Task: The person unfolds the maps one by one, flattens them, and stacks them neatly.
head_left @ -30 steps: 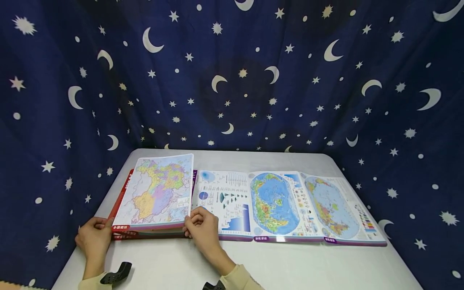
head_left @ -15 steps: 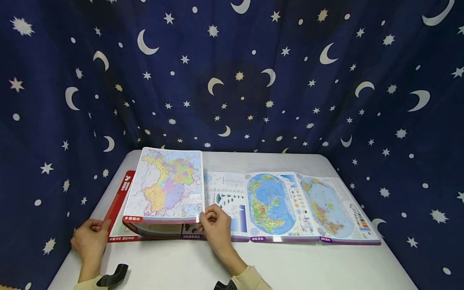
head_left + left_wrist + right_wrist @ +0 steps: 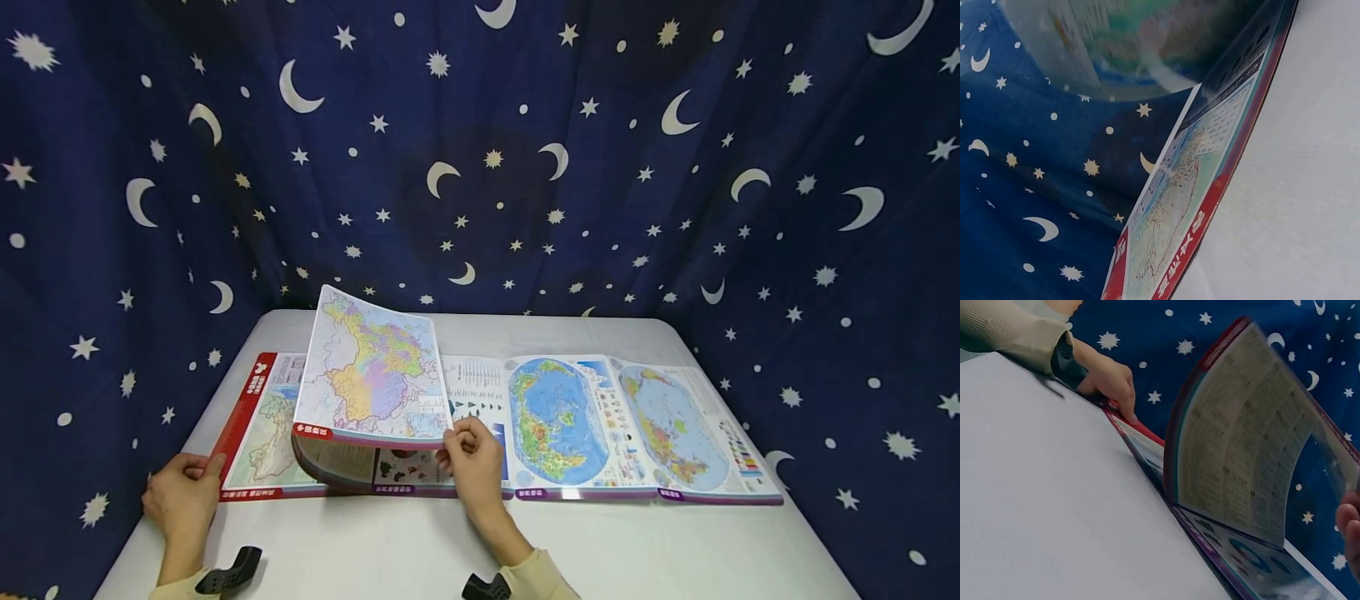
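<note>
A long folding map lies spread across the table, its world-map panels at the right and a red-margined panel at the left end. My right hand pinches the near right corner of a raised China map panel, which bends up over the middle. Its text-covered underside shows in the right wrist view. At the left end, my left hand holds the red edge of the map, thumb on top. The left wrist view shows the red near corner and a map strip, but no fingers.
A white table stretches in front of the map. A dark blue curtain with stars and moons hangs round the back and sides. Black wrist mounts sit by the sleeves.
My right hand has moved right and carried the raised panel with it, uncovering the red-margined panel. The left hand has shifted slightly left and stays at the red edge.
</note>
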Demonstrator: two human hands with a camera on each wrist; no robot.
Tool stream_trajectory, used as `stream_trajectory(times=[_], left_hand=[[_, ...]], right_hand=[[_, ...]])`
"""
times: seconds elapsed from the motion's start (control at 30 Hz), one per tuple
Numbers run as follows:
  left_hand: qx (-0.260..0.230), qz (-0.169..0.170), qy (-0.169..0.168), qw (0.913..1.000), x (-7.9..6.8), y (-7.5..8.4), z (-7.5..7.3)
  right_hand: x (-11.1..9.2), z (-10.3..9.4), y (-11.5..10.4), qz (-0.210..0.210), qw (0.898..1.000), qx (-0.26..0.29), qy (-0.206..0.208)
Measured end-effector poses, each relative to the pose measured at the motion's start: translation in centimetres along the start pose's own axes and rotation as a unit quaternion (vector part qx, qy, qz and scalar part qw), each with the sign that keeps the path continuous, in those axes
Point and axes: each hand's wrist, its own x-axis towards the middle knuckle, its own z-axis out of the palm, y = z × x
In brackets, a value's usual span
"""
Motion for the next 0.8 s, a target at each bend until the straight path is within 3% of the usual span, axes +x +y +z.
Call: stream_trajectory(times=[0.33, 0.8], left_hand=[[0.008, 0.004, -0.014, 0.9999, 0.2, -0.2, -0.1], [0.007, 0.002, -0.014, 0.9999, 0.2, -0.4, 0.2]], right_hand=[[0.7, -3.2, 0.5, 0.018, 0.999, 0.026, 0.014], [1.1, -8.7, 1.5, 0.006, 0.997, -0.004, 0.076]])
